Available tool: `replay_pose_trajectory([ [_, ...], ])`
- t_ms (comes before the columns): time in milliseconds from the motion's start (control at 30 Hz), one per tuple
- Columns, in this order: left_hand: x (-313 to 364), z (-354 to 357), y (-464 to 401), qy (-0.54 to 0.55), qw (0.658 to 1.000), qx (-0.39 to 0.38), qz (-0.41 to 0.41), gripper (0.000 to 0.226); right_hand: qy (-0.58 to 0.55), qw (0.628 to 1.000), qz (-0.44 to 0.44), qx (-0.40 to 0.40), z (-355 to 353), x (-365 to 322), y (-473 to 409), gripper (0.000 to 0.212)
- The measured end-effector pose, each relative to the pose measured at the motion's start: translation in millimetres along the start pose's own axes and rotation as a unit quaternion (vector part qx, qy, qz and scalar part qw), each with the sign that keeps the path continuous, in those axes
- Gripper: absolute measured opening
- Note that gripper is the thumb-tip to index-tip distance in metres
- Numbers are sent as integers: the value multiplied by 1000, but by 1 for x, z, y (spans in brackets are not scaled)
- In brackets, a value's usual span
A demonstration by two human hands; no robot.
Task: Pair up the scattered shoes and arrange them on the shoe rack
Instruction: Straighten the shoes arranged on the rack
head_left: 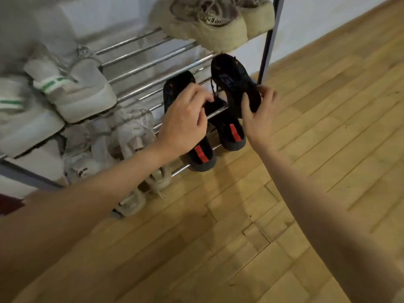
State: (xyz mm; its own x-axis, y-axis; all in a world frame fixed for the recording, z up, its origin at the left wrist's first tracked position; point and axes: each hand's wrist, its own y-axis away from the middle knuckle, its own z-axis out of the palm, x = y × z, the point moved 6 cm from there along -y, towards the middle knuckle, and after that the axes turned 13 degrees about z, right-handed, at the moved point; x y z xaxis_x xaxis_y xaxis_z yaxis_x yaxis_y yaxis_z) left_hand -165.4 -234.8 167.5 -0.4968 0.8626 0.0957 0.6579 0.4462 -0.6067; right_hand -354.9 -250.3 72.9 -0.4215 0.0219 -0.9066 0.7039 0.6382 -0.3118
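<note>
Two black shoes are held over the chrome bars of the shoe rack's (140, 68) middle shelf. My left hand (185, 119) curls over the heel of the left black shoe (176, 84), and my right hand (260, 112) grips the heel end of the right black shoe (229, 73), which is tilted with its toe toward the wall. A lace dangles between them. Under the bars, on the lower shelf, sits a pair of black shoes with red heel stripes (202, 157), side by side.
White sneakers with green stripes (80, 90) fill the left of the middle shelf. Beige chunky sneakers (209, 27) stand on the top shelf. Pale sneakers (129, 138) lie on the lower shelf at left. The rack's dark post (265, 53) stands right; wooden floor (306, 149) beyond.
</note>
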Motion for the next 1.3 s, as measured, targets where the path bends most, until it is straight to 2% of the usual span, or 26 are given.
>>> replay_pose_trajectory([
  [133,-20,20,39,-111,988,-84,-62,44,138,988,-39,-49,15,27,19,68],
  [267,-27,20,48,-167,978,-85,-91,59,57,994,6,-93,17,32,4,65],
  [367,-32,23,47,-134,978,-95,-125,75,35,995,-31,-86,9,28,-1,63],
  [533,-42,24,49,-76,976,-66,-193,92,57,984,-98,-134,16,16,-17,61],
  [600,-45,27,51,-69,971,-69,-217,91,68,981,-108,-145,24,10,-31,60],
  [700,-51,34,53,-65,957,-113,-258,75,129,973,-123,-149,36,7,-52,61],
  [800,-57,37,51,-33,943,-143,-297,59,196,963,-151,-105,40,12,-56,61],
  [900,-64,38,49,-11,928,-159,-337,55,222,966,-117,-61,41,25,-52,67],
  [967,-64,38,48,-12,926,-176,-333,52,169,980,-80,-74,39,31,-52,72],
  [1067,-61,35,47,0,941,-142,-308,55,62,989,-65,-121,35,33,-53,70],
  [1167,-50,35,40,1,952,-81,-295,53,47,989,-88,-113,31,31,-50,60],
  [1300,-42,53,15,-28,952,-18,-303,50,48,990,-71,-110,34,31,-52,59],
])
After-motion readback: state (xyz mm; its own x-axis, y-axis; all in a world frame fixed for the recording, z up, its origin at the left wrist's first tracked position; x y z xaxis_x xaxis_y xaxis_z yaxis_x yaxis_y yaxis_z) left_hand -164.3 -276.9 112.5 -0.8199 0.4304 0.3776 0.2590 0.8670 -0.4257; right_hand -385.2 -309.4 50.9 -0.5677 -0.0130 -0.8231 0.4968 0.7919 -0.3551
